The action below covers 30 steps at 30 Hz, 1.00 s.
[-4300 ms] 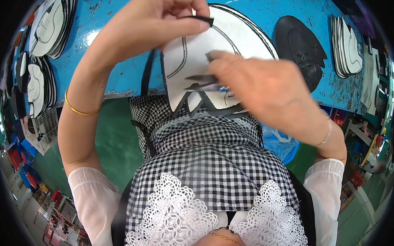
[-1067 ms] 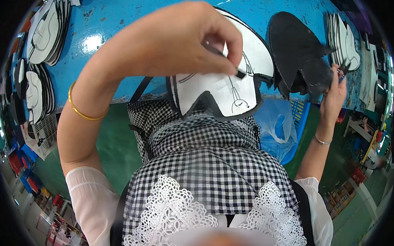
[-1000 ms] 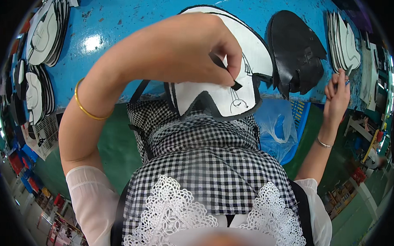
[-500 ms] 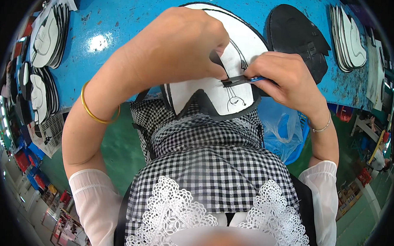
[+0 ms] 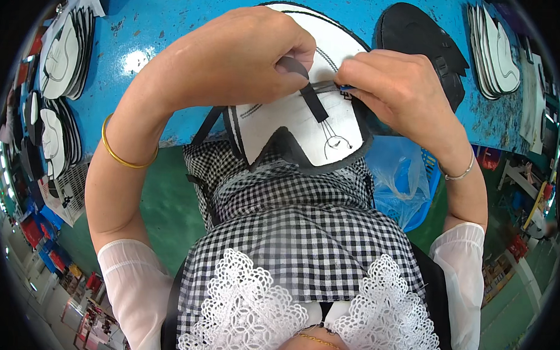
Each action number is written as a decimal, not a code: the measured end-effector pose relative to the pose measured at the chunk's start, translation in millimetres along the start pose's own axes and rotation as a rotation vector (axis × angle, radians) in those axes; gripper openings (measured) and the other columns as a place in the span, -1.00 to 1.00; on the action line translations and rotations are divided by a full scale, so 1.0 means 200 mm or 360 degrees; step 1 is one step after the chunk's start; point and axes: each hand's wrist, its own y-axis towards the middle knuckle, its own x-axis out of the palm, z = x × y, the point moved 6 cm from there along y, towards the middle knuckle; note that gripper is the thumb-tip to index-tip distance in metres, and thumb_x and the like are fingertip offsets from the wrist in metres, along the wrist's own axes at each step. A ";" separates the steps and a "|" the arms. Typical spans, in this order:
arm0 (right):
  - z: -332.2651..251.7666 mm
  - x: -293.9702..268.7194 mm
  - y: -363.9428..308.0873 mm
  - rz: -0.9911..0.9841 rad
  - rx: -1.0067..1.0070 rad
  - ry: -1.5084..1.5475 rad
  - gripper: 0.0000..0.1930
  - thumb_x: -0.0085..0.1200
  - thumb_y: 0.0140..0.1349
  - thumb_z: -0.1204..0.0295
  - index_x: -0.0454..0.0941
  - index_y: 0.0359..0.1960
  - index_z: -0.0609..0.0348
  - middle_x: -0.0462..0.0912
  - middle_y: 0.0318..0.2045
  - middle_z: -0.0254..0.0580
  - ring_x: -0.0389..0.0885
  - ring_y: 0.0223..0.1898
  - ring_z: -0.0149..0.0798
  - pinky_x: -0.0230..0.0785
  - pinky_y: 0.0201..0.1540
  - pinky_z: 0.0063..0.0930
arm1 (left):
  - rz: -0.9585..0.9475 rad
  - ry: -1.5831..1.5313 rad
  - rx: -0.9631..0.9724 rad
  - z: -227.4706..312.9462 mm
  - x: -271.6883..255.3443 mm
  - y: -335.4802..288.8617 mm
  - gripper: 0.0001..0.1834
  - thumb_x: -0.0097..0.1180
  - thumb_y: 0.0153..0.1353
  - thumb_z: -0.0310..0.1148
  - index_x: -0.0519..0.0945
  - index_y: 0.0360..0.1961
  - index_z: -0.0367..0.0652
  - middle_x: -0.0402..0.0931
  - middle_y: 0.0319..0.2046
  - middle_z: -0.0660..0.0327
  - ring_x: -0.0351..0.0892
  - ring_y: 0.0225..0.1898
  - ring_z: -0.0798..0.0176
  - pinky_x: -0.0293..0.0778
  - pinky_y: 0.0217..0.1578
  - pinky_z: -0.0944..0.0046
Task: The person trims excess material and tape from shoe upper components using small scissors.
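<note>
A white-faced, black-edged shoe-upper piece (image 5: 266, 130) with stitch lines lies at the table's near edge, partly over my lap. Above it my left hand (image 5: 247, 60) is closed, thumb and fingers pinching a short black strap (image 5: 315, 104). Thin dark threads trail from the strap's lower end over a stitched loop on the white face. My right hand (image 5: 397, 89) is closed around thread snips (image 5: 325, 87); a bit of blue handle shows and their dark blades point left, behind the strap. Most of the snips is hidden by my fingers.
A black upper piece with a buckle (image 5: 441, 66) lies right of the work on the blue table (image 5: 193, 24). White-faced pieces are stacked at far left (image 5: 68, 56) and far right (image 5: 494, 59). A blue basket with clear plastic (image 5: 403, 185) sits below the table edge.
My right hand and the snips have moved up and away from the strap's lower end. My left hand has shifted slightly left, still pinching the strap, which now shows more fully.
</note>
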 end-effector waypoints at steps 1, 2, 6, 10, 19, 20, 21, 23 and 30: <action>0.00 0.00 0.00 -0.0002 0.0003 -0.0002 -0.79 0.26 0.13 0.34 0.53 -0.22 0.00 0.61 -0.49 -0.26 0.65 -0.42 -0.12 0.44 -0.40 -0.25 | -0.0091 -0.0042 -0.0014 0.00 0.01 0.00 -0.89 0.24 0.09 -0.49 0.55 -0.45 -0.28 0.36 -0.67 0.15 0.24 -0.63 0.25 0.22 -0.55 0.26; 0.00 -0.01 0.00 -0.0011 -0.0014 0.0049 -0.78 0.24 0.17 0.28 0.53 -0.22 0.01 0.62 -0.48 -0.26 0.66 -0.42 -0.13 0.44 -0.40 -0.26 | -0.0181 -0.0081 -0.0032 -0.01 0.01 0.00 -0.90 0.22 0.09 -0.51 0.54 -0.45 -0.29 0.36 -0.67 0.15 0.24 -0.63 0.25 0.22 -0.55 0.26; 0.03 -0.08 0.00 -0.0059 0.0211 0.0053 -0.69 0.14 0.29 0.08 0.53 -0.21 0.05 0.64 -0.46 -0.22 0.65 -0.44 -0.11 0.41 -0.42 -0.26 | -0.0291 -0.0121 -0.0001 -0.01 0.01 -0.02 -0.92 0.20 0.10 -0.53 0.53 -0.43 -0.29 0.38 -0.65 0.13 0.27 -0.62 0.24 0.23 -0.56 0.26; 0.04 0.00 0.04 -0.0120 0.0138 0.0012 -0.64 0.10 0.32 0.00 0.54 -0.22 0.05 0.61 -0.53 -0.17 0.61 -0.50 -0.06 0.36 -0.47 -0.24 | -0.0130 -0.0125 0.0170 0.00 0.01 -0.03 -0.92 0.17 0.13 -0.53 0.52 -0.38 -0.29 0.42 -0.62 0.10 0.31 -0.61 0.21 0.27 -0.54 0.23; -0.06 -0.11 0.01 -0.0058 0.0244 0.0214 -0.62 0.29 0.18 0.11 0.52 -0.23 0.15 0.60 -0.44 -0.19 0.62 -0.44 -0.14 0.42 -0.38 -0.33 | -0.0128 -0.0329 -0.0093 -0.05 -0.02 -0.09 -0.88 0.21 0.15 -0.48 0.52 -0.36 -0.30 0.44 -0.56 0.10 0.36 -0.54 0.19 0.30 -0.49 0.23; -0.08 -0.10 0.01 -0.0057 0.0248 0.0212 -0.62 0.29 0.18 0.11 0.52 -0.23 0.15 0.60 -0.44 -0.19 0.62 -0.44 -0.14 0.42 -0.38 -0.33 | -0.0103 -0.0333 -0.0084 -0.05 -0.02 -0.09 -0.87 0.22 0.16 -0.47 0.52 -0.37 -0.30 0.43 -0.55 0.10 0.36 -0.54 0.19 0.30 -0.49 0.23; -0.10 -0.09 0.02 -0.0031 0.0263 0.0161 -0.62 0.29 0.19 0.10 0.52 -0.23 0.16 0.61 -0.43 -0.20 0.63 -0.42 -0.13 0.44 -0.36 -0.32 | -0.0104 -0.0333 -0.0082 -0.05 -0.03 -0.09 -0.87 0.22 0.16 -0.47 0.52 -0.37 -0.30 0.43 -0.55 0.10 0.36 -0.54 0.19 0.30 -0.49 0.23; -0.09 -0.09 0.02 -0.0010 0.0340 0.0045 -0.62 0.19 0.25 0.04 0.52 -0.25 0.12 0.65 -0.42 -0.21 0.66 -0.41 -0.09 0.43 -0.38 -0.27 | -0.0190 -0.0283 -0.0154 -0.05 -0.01 -0.09 -0.87 0.22 0.16 -0.48 0.51 -0.37 -0.29 0.42 -0.57 0.10 0.34 -0.55 0.19 0.29 -0.50 0.22; -0.01 0.01 0.08 -0.0123 0.0254 0.0118 -0.63 0.14 0.28 0.00 0.55 -0.27 0.07 0.66 -0.45 -0.20 0.66 -0.42 -0.08 0.42 -0.42 -0.23 | -0.0164 -0.0272 -0.0073 -0.03 -0.02 -0.08 -0.88 0.19 0.18 -0.50 0.49 -0.38 -0.28 0.38 -0.60 0.10 0.31 -0.59 0.17 0.27 -0.52 0.20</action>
